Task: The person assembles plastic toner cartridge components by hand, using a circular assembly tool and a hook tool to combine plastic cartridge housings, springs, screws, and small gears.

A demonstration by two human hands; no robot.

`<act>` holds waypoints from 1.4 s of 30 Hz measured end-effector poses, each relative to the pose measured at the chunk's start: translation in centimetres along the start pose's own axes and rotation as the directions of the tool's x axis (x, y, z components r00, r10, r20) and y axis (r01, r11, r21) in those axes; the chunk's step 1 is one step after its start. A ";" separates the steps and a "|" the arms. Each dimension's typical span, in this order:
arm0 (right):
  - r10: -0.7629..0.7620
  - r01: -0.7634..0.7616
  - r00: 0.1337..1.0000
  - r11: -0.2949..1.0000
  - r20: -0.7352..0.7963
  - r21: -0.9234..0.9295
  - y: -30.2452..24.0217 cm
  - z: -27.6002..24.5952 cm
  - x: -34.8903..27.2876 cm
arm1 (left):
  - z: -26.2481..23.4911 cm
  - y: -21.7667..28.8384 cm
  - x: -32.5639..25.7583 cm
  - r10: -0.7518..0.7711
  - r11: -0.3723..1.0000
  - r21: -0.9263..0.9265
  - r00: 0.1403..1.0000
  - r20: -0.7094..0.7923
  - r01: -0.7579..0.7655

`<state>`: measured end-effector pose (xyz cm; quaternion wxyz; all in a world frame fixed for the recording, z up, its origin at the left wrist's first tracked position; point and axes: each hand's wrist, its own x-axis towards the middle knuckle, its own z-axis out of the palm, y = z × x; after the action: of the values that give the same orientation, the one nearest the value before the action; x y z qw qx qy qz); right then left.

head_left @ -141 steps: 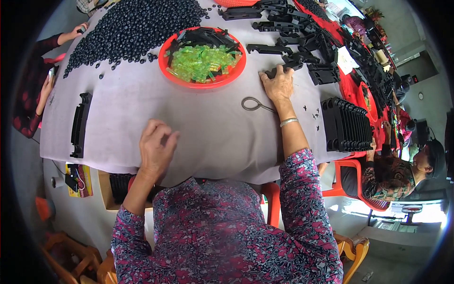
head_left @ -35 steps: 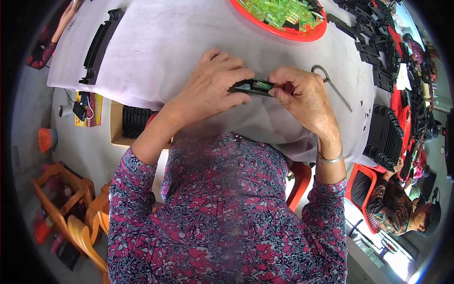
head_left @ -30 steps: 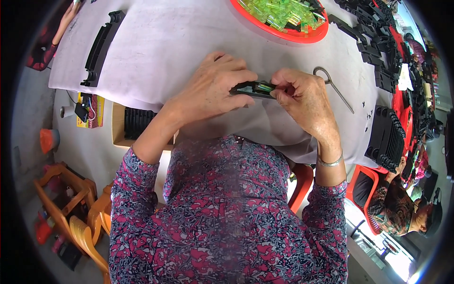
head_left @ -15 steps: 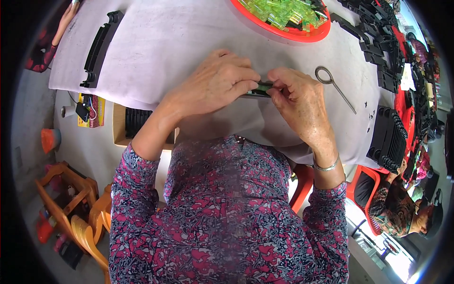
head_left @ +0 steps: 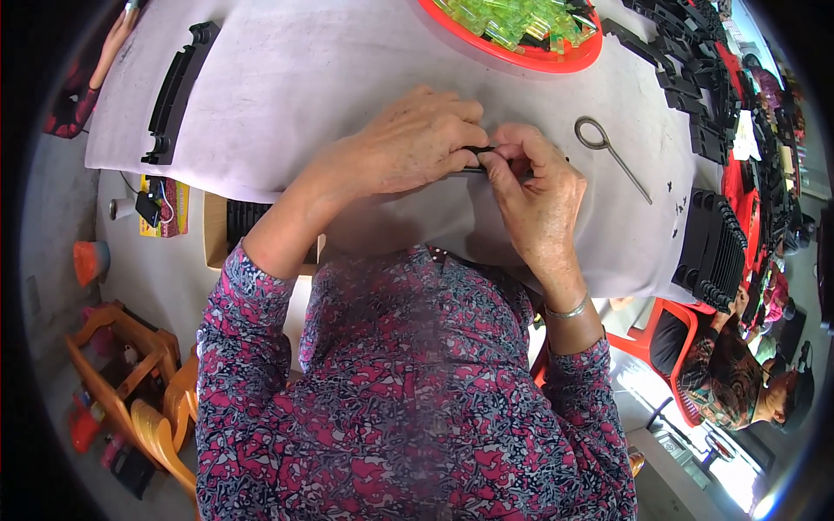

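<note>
Both my hands meet over the near part of the cloth-covered table, closed around a slim black plastic strip [head_left: 473, 168]. My left hand [head_left: 421, 139] grips it from the left, thumb and fingers pinched. Thumb and fingertips of my right hand [head_left: 539, 187] press on it close beside the left fingertips. Most of the strip is hidden under the fingers. To the right of my right hand lies a metal rod with a ring at one end [head_left: 612, 156]. A red basin [head_left: 569, 62] beyond my hands holds many clear yellow-green plastic pieces [head_left: 521, 22].
At the table's left lies a long black plastic part [head_left: 178, 95]. Black parts [head_left: 686, 82] are heaped along the right, with a stacked row [head_left: 714, 247] nearer. Tiny black bits [head_left: 678, 208] lie beside the rod. Another person [head_left: 738, 373] sits at right; a hand [head_left: 122, 30] shows at far left.
My right hand has shifted left, bringing its fingertips against my left ones. Less of the strip shows, and the green that was visible on it is now covered.
</note>
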<state>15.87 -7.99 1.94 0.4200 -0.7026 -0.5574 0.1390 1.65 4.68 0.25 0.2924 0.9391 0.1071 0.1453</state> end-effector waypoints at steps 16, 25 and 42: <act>-0.012 0.025 0.998 0.980 -0.069 0.195 2.6 -2.7 -0.9 | 0.7 0.5 -0.8 -0.051 0.998 0.032 0.990 -0.132 0.056; -0.304 0.316 0.948 0.933 0.094 -0.175 2.2 -1.5 -0.8 | 0.9 0.4 -0.7 -0.060 0.998 0.013 0.989 -0.135 0.063; -0.092 0.033 0.993 0.816 -0.073 -0.577 6.4 -8.2 3.1 | -1.2 2.6 -2.6 -0.108 0.994 -0.004 0.971 -0.214 0.109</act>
<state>26.63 -8.90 2.98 0.2197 -0.7838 -0.5748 -0.0839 -0.84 2.46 2.15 0.2831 0.9119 0.1896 0.2289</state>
